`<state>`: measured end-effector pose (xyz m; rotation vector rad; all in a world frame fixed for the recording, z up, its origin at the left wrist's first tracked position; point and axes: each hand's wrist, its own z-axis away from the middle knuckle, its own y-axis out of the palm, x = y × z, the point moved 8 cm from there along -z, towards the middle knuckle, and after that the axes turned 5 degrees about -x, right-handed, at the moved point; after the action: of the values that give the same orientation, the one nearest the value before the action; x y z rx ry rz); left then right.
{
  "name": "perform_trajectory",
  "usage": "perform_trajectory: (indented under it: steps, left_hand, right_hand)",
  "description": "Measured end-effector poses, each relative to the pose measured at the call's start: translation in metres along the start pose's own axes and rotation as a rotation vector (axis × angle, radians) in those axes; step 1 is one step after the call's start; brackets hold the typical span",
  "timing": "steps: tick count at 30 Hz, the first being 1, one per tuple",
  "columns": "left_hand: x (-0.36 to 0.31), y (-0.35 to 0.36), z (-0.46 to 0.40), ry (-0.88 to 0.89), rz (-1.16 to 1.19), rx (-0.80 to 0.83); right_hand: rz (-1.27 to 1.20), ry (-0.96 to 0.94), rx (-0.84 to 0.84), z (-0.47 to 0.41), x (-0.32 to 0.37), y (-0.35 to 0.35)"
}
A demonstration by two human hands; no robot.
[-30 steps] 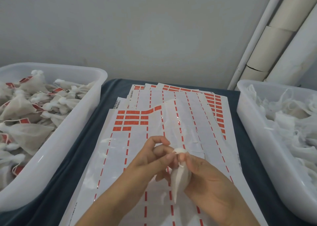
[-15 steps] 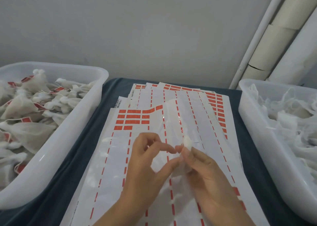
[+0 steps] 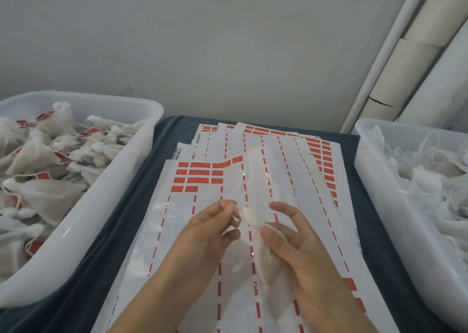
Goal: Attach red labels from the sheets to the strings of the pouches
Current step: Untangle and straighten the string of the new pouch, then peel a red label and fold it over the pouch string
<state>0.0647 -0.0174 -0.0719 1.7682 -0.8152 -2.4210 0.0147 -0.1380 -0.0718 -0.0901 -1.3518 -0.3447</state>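
Observation:
A small white mesh pouch (image 3: 266, 259) sits in my right hand (image 3: 301, 254), thumb and fingers curled round its neck just below the gathered top. My left hand (image 3: 202, 239) pinches the pouch's thin white string (image 3: 237, 215) between thumb and forefinger, beside the pouch top. Both hands hover over the top label sheet (image 3: 197, 221), whose remaining red labels (image 3: 200, 177) sit in a block at its far left corner. Mostly peeled sheets fan out behind it.
A white bin (image 3: 83, 221) at the left holds several pouches with red labels on their strings. A white bin (image 3: 385, 206) at the right holds plain white pouches. The sheets lie on a dark blue cloth (image 3: 126, 211). White pipes run up the wall at the far right.
The hands have drawn slightly apart. My left hand now pulls the string out to the left of the pouch top, while my right hand has shifted its grip down to the pouch's neck.

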Motion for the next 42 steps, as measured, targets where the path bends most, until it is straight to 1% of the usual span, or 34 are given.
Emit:
perform_trajectory:
  steps: [2,4,7,9,12,13,14,15,16,18,20,22,23,24,26,30,33,35,38,40,42]
  left_hand:
    - [0.001,-0.005,-0.003,-0.053,0.198,-0.012]
    - [-0.002,-0.015,-0.006,-0.056,0.334,-0.070]
    - [-0.005,-0.025,-0.008,-0.047,0.414,-0.154]
    - [-0.007,-0.026,-0.008,-0.023,0.390,-0.195]
    - [-0.012,-0.018,-0.008,0.028,0.195,-0.161]
    - [-0.014,-0.019,-0.009,0.032,0.157,-0.177]
    - [-0.016,-0.024,-0.010,0.024,0.138,-0.228]
    - [-0.019,-0.034,-0.012,0.021,0.095,-0.320]
    - [-0.024,-0.049,-0.014,0.033,0.000,-0.439]
    - [-0.044,-0.077,-0.017,0.120,-0.300,-0.659]
    - [-0.066,-0.095,-0.019,0.212,-0.672,-0.771]
    - [-0.072,-0.110,-0.029,0.175,-0.973,-0.793]
    - [-0.070,-0.117,-0.035,0.117,-1.051,-0.783]
    - [-0.065,-0.123,-0.041,0.054,-1.082,-0.765]
    - [-0.058,-0.131,-0.048,-0.027,-1.044,-0.743]
    - [-0.052,-0.138,-0.049,-0.123,-0.759,-0.726]
    - [-0.054,-0.140,-0.049,-0.108,-0.741,-0.725]
    - [-0.050,-0.140,-0.050,-0.133,-0.709,-0.711]
    - [-0.046,-0.142,-0.046,-0.180,-0.539,-0.680]
    - [-0.048,-0.140,-0.045,-0.147,-0.480,-0.626]
    - [-0.051,-0.136,-0.046,-0.099,-0.502,-0.590]
  right_hand:
    - [-0.001,0.006,0.013,-0.001,-0.001,0.001]
    - [-0.003,0.007,0.037,-0.001,-0.004,0.005]
    - [-0.007,-0.012,0.102,-0.002,-0.004,0.016]
    - [0.034,-0.021,0.108,-0.005,-0.006,0.017]
    - [0.123,-0.036,0.079,-0.008,-0.009,0.013]
    - [0.152,-0.052,0.061,-0.008,-0.008,0.012]
    - [0.195,-0.075,0.041,-0.009,-0.008,0.012]
    - [0.254,-0.097,0.019,-0.009,-0.007,0.012]
    - [0.316,-0.114,-0.001,-0.009,-0.006,0.013]
    - [0.417,-0.136,-0.021,-0.010,-0.005,0.014]
    - [0.518,-0.160,-0.002,-0.013,-0.002,0.020]
    - [0.666,-0.206,0.045,-0.020,0.004,0.031]
    - [0.745,-0.238,0.068,-0.024,0.008,0.038]
    - [0.813,-0.271,0.080,-0.029,0.011,0.045]
    - [0.899,-0.330,0.082,-0.042,0.017,0.060]
    - [0.970,-0.328,0.091,-0.076,0.011,0.086]
    - [0.982,-0.309,0.109,-0.092,-0.001,0.098]
    - [0.958,-0.304,0.093,-0.097,-0.006,0.099]
    - [0.936,-0.320,0.083,-0.100,-0.010,0.100]
    - [0.901,-0.345,0.086,-0.101,-0.008,0.102]
    - [0.852,-0.365,0.092,-0.103,-0.004,0.104]
